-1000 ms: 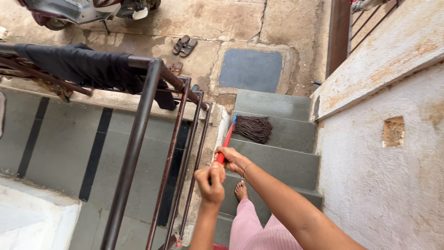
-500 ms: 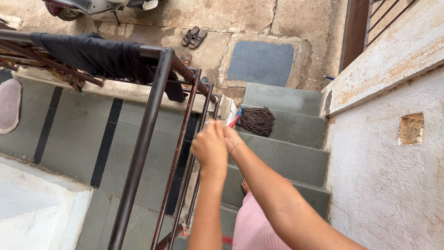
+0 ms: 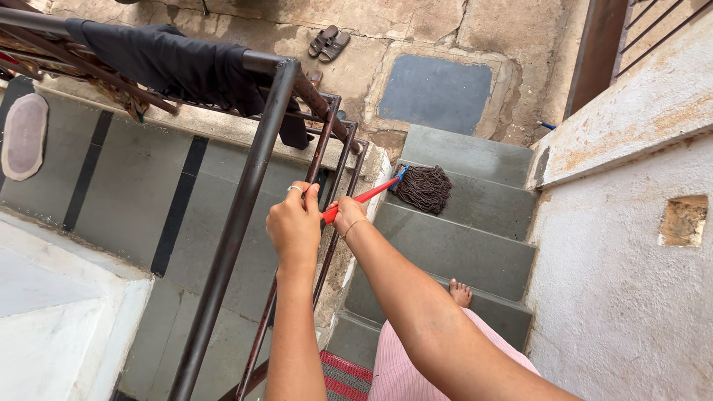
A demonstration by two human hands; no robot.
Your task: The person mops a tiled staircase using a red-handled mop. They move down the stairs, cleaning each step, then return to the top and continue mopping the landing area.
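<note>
— what has been shifted since a second ago?
— the mop head [image 3: 423, 188] has been drawn up a step, and both hands have been lifted closer to the railing [image 3: 245, 200].
— where is the mop found against the hands?
— its red handle [image 3: 356, 200] is gripped at the near end by both; the brown mop head is laid well ahead of them, on the second grey step [image 3: 475, 204] from the bottom, near that step's left edge.
— how are the hands set?
— the left hand [image 3: 295, 225] is closed around the handle's end, a ring worn on one finger. the right hand [image 3: 347, 215] is curled shut on the handle just beyond it, the forearm stretched out from the lower right. the two hands are nearly touching.
— and the counts?
— one mop, two hands, one bare foot [image 3: 460, 293] seen on a lower step, one pair of sandals [image 3: 329, 42] left on the ground beyond, one dark cloth [image 3: 178, 63] hung over the railing's top bar.
</note>
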